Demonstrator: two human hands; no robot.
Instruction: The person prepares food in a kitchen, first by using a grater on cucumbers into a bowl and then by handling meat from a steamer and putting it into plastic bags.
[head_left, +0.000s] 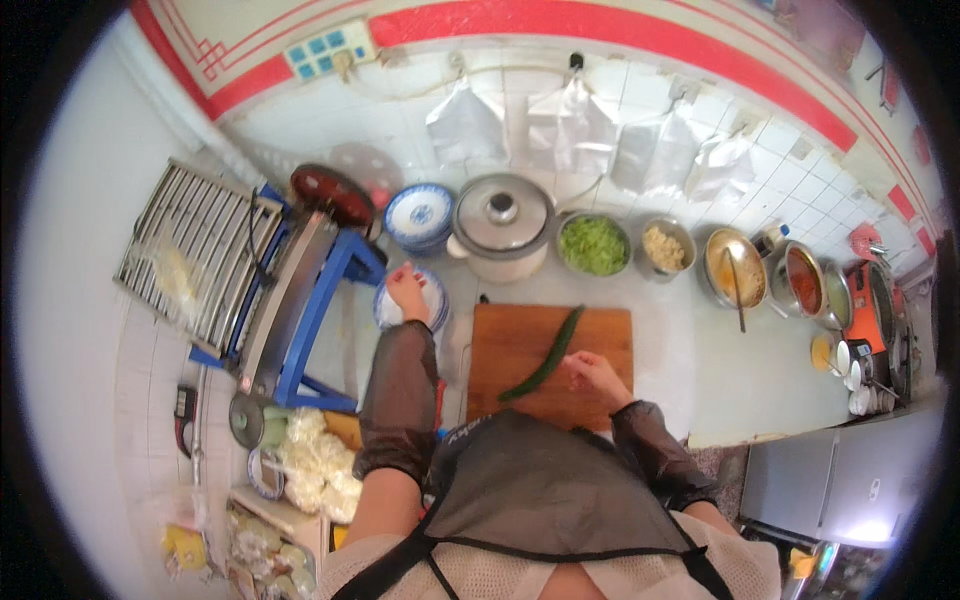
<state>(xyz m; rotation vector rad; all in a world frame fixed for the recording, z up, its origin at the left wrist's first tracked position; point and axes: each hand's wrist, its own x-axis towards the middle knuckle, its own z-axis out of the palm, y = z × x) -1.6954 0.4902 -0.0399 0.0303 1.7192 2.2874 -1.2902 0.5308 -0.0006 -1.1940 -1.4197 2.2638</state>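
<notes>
A long green cucumber (551, 356) lies slantwise on a brown wooden cutting board (495, 341). My right hand (596, 377) is over the board with its fingers curled, and the fingertips come up against the cucumber's right side. Whether they grip it is not plain. Farther left, my left hand (407, 291) is above a stack of blue-rimmed white plates (437, 300). Its fingers are bent inward; I cannot tell if anything is held between them.
Behind the board stand a lidded pot (501, 251), more blue-patterned plates (420, 214), a bowl of chopped greens (595, 245) and several metal bowls of food, one a red sauce (804, 289). A blue-framed metal machine (315, 315) flanks the left side. Plastic bags (574, 124) hang on the tiled wall.
</notes>
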